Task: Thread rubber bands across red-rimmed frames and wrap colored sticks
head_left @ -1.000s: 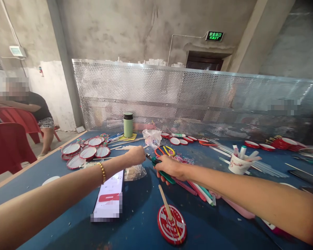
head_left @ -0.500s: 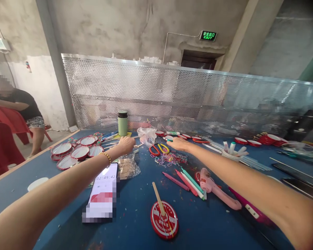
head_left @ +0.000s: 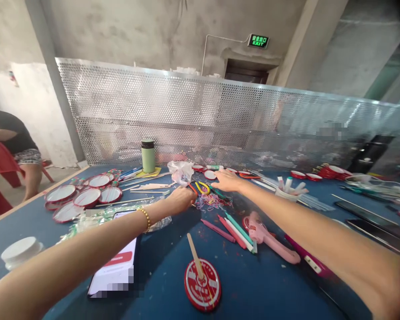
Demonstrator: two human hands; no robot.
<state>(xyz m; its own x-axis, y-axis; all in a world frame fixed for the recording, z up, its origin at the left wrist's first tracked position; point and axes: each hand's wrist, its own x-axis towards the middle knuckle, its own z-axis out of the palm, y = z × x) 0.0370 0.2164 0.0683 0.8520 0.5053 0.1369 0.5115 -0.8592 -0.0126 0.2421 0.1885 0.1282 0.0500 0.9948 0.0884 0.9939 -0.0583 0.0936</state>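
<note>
My left hand (head_left: 183, 199) reaches across the table beside the orange-red loop (head_left: 193, 189) of a looped tool. Its fingers are curled, and I cannot make out what is in them. The yellow loop (head_left: 204, 188) lies just to the right, above a pile of small coloured plastic pieces (head_left: 210, 202). My right hand (head_left: 227, 180) is over the table behind that pile, fingers stretched out, close to a red-rimmed lid (head_left: 210, 174). Nearer to me lies a red printed round lid (head_left: 203, 289) with a wooden stick (head_left: 195, 255) on it.
Coloured pens (head_left: 233, 231), a pink glue gun (head_left: 270, 240) and a phone (head_left: 120, 262) lie nearby. Red-rimmed discs (head_left: 86, 197) crowd the left, near a green bottle (head_left: 148, 156). A clear plastic bag (head_left: 181, 172) stands at centre; a perforated metal panel (head_left: 173, 111) closes the back.
My left hand has moved right and nearer, to the orange-red loop. My right hand has spread its fingers, away from the white-and-green tube. The view has shifted slightly right.
</note>
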